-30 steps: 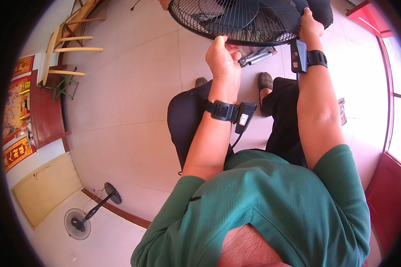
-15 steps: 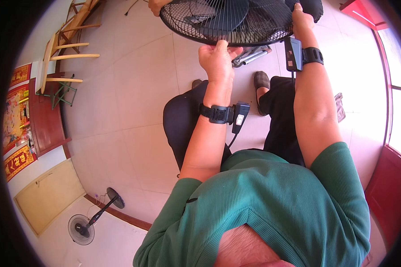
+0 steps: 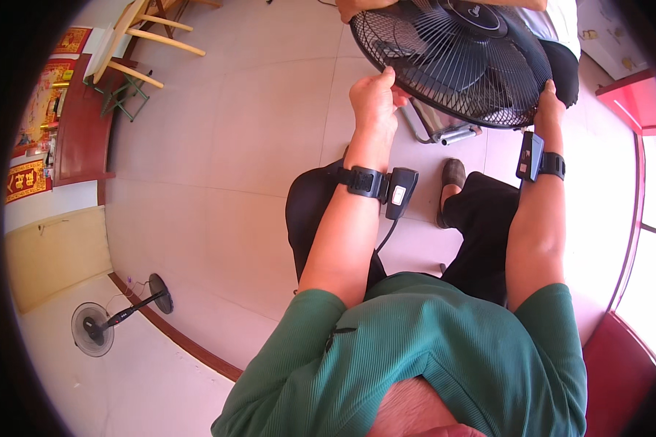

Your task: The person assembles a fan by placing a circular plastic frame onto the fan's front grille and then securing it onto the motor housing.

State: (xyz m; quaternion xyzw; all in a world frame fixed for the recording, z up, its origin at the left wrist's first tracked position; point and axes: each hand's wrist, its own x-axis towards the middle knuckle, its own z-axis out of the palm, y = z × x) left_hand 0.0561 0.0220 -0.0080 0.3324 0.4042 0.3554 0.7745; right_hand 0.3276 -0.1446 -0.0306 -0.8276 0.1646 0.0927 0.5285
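Fingers of the left hand (image 3: 374, 102) grasp the near-left rim of one black fan (image 3: 459, 65), the thumb on the edge and the rest curled below, partly hidden; those of the right hand (image 3: 550, 109) grasp the same rim at its right side, thumb uppermost. The fan is held tilted at the top of the view, in front of the wearer (image 3: 444, 342) and above the pale tiled floor (image 3: 219, 153). One round badge (image 3: 476, 13) at its hub carries a pale mark too small to make out. One hand of another person (image 3: 356, 7) is at the far-left rim, and a white top (image 3: 550, 20) shows beyond the fan. Two black wrist devices (image 3: 402, 193) are strapped on, one per arm, each with one pale label whose print is too small to tell. Partly covered by the fan is one silver tubular frame (image 3: 461, 135), and near it one dark shoe (image 3: 453, 173). On the wall at left are two red banners (image 3: 28, 180), the lower one showing gold characters. One green folding stool (image 3: 126, 95) stands near a piece of pale wooden furniture (image 3: 166, 43) with three legs plainly showing; one standing fan (image 3: 93, 329) is by the wall at lower left.
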